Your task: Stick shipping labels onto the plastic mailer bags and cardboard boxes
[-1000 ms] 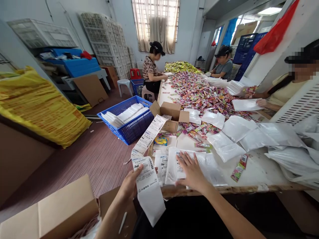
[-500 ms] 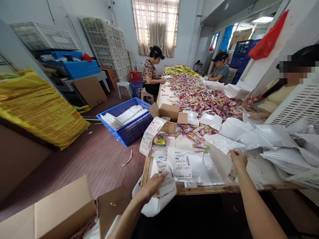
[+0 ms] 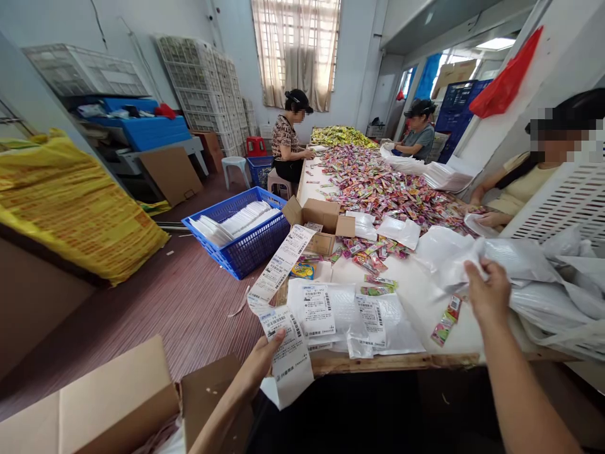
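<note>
My left hand (image 3: 263, 360) pinches a strip of printed shipping labels (image 3: 287, 343) at the table's front left edge. The strip runs up to the left over the edge beside the cardboard box. My right hand (image 3: 489, 291), over the right side of the table, grips the edge of a white padded mailer (image 3: 444, 252). Between my hands lie white bubble mailers, one with a label (image 3: 318, 310) on its face, another with a second label (image 3: 371, 318). A small colourful packet (image 3: 446, 323) lies left of my right wrist.
Blue basket (image 3: 246, 252) of white mailers stands left of the table. A small open carton (image 3: 321, 221) and a heap of colourful packets (image 3: 378, 183) lie beyond. White mailers (image 3: 558, 302) pile up at right. Three people work around the table; an open carton (image 3: 113, 397) stands lower left.
My left hand has moved left with the label strip. My right hand has moved right and up, pulling at a white mailer. A second labelled mailer now shows on the table.
</note>
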{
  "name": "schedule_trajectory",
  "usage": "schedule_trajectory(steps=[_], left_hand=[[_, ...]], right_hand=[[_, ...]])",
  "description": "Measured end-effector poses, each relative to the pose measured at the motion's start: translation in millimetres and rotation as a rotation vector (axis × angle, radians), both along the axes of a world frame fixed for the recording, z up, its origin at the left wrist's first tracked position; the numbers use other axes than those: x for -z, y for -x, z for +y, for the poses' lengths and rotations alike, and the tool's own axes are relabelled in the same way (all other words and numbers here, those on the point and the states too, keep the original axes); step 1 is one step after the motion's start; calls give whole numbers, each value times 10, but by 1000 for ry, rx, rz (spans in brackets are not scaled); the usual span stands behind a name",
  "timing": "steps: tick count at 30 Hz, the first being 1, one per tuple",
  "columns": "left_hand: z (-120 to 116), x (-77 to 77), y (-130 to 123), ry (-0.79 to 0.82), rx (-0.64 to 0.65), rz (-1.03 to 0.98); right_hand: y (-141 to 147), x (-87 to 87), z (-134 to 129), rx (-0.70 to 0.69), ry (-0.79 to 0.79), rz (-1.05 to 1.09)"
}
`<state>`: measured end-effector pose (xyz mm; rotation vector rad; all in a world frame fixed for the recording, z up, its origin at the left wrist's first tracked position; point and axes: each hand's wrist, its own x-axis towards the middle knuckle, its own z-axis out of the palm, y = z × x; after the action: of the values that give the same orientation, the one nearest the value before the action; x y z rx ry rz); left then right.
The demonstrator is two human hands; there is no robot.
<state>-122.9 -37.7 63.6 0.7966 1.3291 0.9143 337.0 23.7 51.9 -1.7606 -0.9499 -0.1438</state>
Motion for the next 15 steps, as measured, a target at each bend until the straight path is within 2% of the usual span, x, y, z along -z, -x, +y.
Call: schedule_trajectory(steps=[2,4,6,7,8,10,13,15], left_hand=[[0,-36,-41,18,-11,-6],[2,-67,-39,24,-6,-27],[12,-90,29,23,37,-31],[21,-102,85,26,69,-9],[33,-118,151,24,97,29],[61,-172,283,-11,91,128],[67,-325,374,-139,-54,173],[16,-447,321,-246,-135,125]], right_hand=[[-142,-473,-102,-109,30,-109],[-160,-924,-157,-254,92,-304],[-20,-1220,-123,-387,132,-481],[113,-1278,-70,-454,132,-536],[287,-1269,2,-533,122,-571],[734,-1064,175,-735,94,-591],[1489,-496,379,-1044,74,-469],[1881,-162,402,-1105,53,-394]])
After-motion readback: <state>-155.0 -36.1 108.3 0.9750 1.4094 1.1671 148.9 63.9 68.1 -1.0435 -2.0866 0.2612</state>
